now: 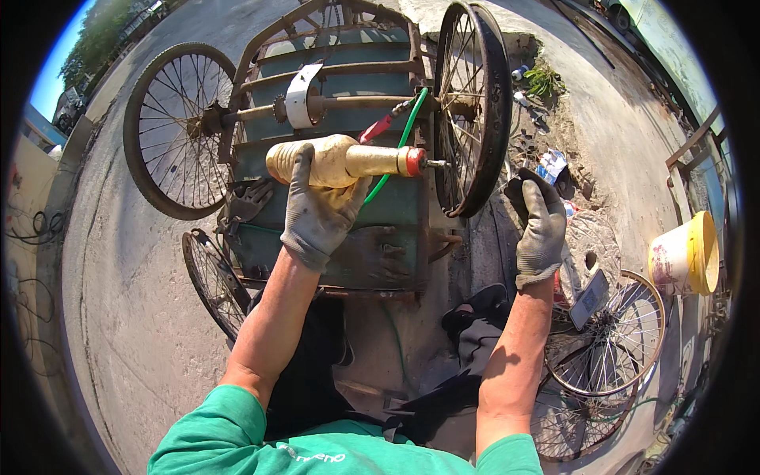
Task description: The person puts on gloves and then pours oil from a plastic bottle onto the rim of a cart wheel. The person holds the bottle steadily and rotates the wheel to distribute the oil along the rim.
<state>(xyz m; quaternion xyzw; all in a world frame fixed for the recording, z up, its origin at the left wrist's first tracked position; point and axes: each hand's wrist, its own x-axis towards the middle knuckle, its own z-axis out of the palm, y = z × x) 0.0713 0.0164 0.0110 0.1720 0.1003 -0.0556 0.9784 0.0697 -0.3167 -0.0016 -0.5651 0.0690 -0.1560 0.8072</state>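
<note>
My left hand, in a grey work glove, is wrapped round a tan plastic bottle. The bottle lies sideways, its red-ringed neck and thin metal tip pointing right toward a spoked wheel. My gloved right hand is raised to the right of that wheel, fingers stretched and slightly bent. Its fingertips look dark, and I see no object in them. Below the bottle is an upturned cart frame with green panels. A green hose and a red-handled tool show behind the bottle.
A second spoked wheel is on the axle's left end, near a curved white strip. Dark gloves lie on the frame's left edge. Loose rims, a phone-like slab and a yellow-rimmed bucket are at right.
</note>
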